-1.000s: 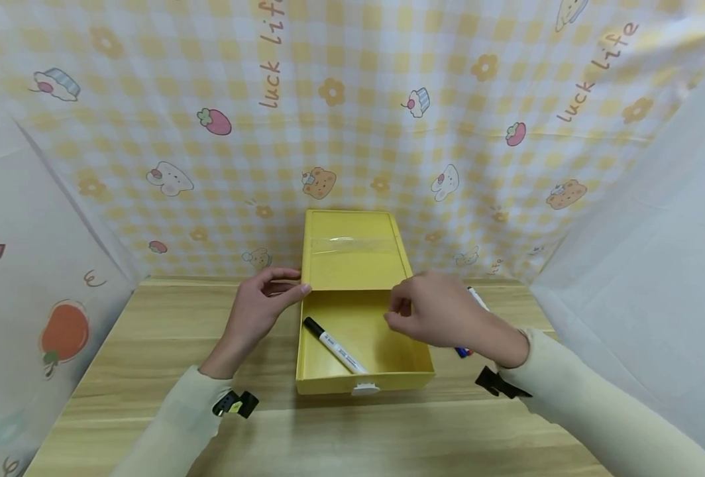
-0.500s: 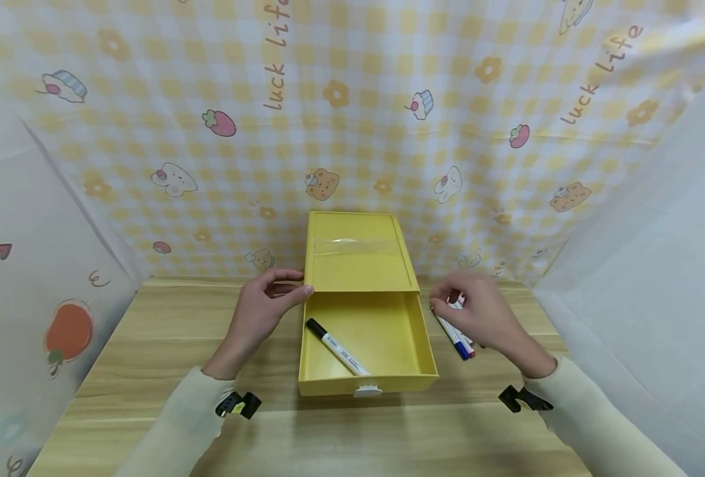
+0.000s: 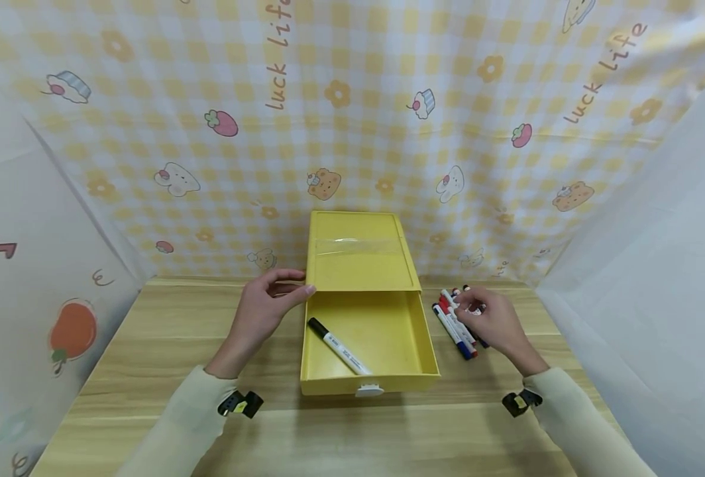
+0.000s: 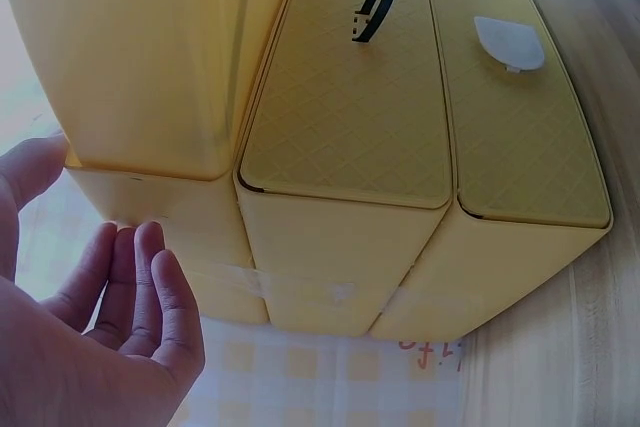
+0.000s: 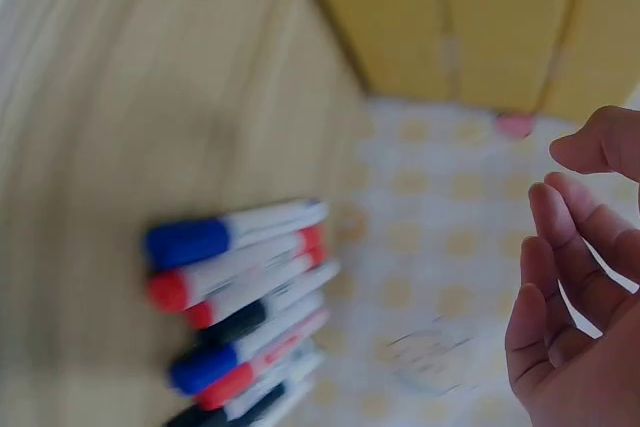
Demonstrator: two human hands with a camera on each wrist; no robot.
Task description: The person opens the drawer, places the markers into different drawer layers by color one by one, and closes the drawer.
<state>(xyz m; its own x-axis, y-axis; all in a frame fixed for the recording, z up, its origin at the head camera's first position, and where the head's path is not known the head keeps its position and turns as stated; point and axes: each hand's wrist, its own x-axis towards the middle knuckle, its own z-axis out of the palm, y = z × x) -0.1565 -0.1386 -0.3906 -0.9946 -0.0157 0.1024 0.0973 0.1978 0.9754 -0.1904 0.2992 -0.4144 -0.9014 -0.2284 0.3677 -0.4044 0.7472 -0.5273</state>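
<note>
"Holding anything?"
"Nothing: slim white markers with coloured caps (image 5: 260,307) lie below my loosely curved right hand (image 3: 497,322). My relaxed left hand (image 3: 257,310) touches the yellow plastic drawer cabinet (image 3: 358,273)."

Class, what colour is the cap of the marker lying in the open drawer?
The cap is black; it shows best in the head view.

The person's 2 arms (image 3: 176,417) slant inward as they reach forward. The left hand (image 3: 257,308) holds its thumb spread from 4 gently bent fingers. The right hand (image 3: 498,324) curves loosely, thumb tip just apart from its fingertips.
</note>
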